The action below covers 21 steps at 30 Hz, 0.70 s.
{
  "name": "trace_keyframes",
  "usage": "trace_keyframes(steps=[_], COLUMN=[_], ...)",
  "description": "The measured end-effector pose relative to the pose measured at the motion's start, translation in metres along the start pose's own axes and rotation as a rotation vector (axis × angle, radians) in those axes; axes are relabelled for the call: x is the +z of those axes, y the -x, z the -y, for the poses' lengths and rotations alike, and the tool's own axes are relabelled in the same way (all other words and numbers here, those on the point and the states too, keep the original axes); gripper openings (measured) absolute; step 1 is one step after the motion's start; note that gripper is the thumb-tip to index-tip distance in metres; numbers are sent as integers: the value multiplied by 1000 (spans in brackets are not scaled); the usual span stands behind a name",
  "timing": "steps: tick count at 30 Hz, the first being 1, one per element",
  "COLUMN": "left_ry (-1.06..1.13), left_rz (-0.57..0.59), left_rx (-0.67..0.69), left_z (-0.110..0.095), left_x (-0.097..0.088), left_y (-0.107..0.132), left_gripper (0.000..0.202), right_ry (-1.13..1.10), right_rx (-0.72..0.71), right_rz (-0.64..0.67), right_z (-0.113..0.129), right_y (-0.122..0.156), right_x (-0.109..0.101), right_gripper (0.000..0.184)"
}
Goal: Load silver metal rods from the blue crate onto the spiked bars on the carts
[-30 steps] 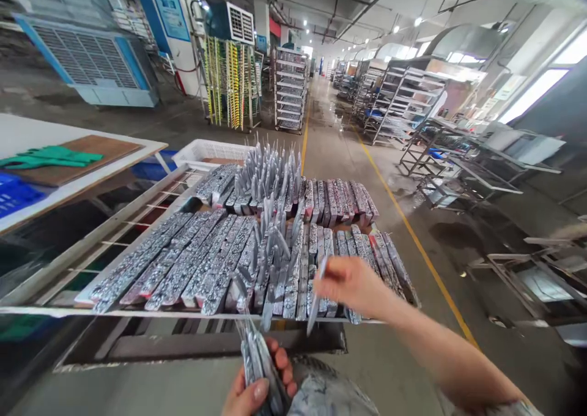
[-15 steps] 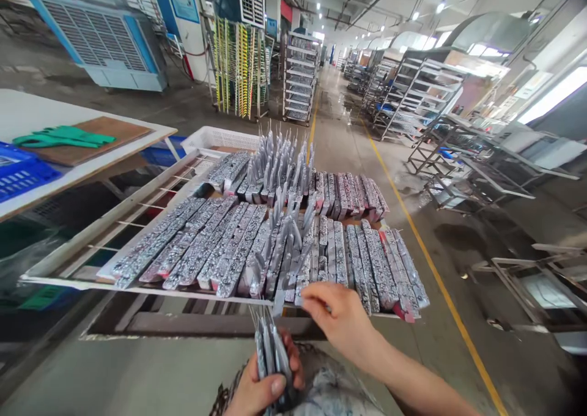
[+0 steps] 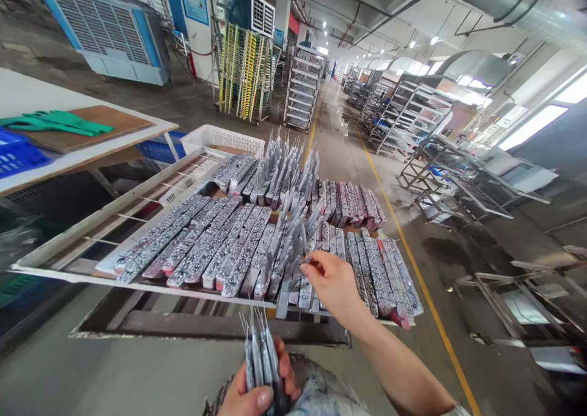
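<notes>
Low in the view, my left hand [image 3: 250, 397] is wrapped around a bundle of slim grey pieces [image 3: 262, 361], their thin wire ends pointing up. My right hand [image 3: 337, 287] is closed in a pinch at the near rows, its fingertips on a slim grey piece [image 3: 304, 260] that is mostly hidden among others. Just left of those fingertips, several similar grey pieces [image 3: 291, 238] stand upright, wire ends up, in long speckled grey blocks [image 3: 245, 251]. More upright pieces [image 3: 282, 165] fill the blocks behind.
A pale metal rack frame [image 3: 137, 290] carries the blocks, with a white basket [image 3: 220, 136] at its far end. Left stands a table [image 3: 158, 126] with green gloves [image 3: 59, 122] and a blue crate [image 3: 21, 154]. Tall racks [image 3: 303, 89] and an air cooler [image 3: 110, 33] stand beyond.
My right hand has moved forward and up from the blocks' near edge to the upright pieces. My left hand still holds the bundle, slightly lower. The camera view has shifted a little.
</notes>
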<state>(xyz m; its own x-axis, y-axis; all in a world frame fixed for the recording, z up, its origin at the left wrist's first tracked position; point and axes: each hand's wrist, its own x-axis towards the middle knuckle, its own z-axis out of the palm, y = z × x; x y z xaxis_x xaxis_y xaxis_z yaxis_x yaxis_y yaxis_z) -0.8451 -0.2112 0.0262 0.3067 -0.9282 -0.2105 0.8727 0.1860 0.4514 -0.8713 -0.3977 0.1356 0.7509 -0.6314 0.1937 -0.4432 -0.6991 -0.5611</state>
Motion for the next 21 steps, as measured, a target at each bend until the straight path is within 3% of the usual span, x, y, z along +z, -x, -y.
trace_keyframes(steps=[4, 6, 9, 12, 15, 17, 21], left_ry=[26, 28, 52, 2, -103, -166, -166], left_rz=[23, 10, -67, -171, -206, -205, -181], left_rx=[-5, 16, 17, -40, -56, -35, -67], left_z=[-3, -5, -6, -4, 2, 5, 5], left_x=[5, 9, 12, 9, -2, -9, -10], left_y=[0, 0, 1, 2, 1, -1, -4], left_gripper=[42, 42, 44, 48, 45, 42, 42], right_ry=[-44, -120, -277, -393, -424, -441, -487], right_rx=[51, 49, 1, 50, 200, 223, 118], right_rz=[-175, -186, 95, 371, 469, 500, 505], right_z=[10, 16, 21, 21, 21, 21, 10], right_y=[3, 12, 33, 54, 67, 70, 63], right_x=[-21, -36, -45, -25, 3, 12, -4], right_gripper=[18, 16, 11, 9, 6, 5, 8])
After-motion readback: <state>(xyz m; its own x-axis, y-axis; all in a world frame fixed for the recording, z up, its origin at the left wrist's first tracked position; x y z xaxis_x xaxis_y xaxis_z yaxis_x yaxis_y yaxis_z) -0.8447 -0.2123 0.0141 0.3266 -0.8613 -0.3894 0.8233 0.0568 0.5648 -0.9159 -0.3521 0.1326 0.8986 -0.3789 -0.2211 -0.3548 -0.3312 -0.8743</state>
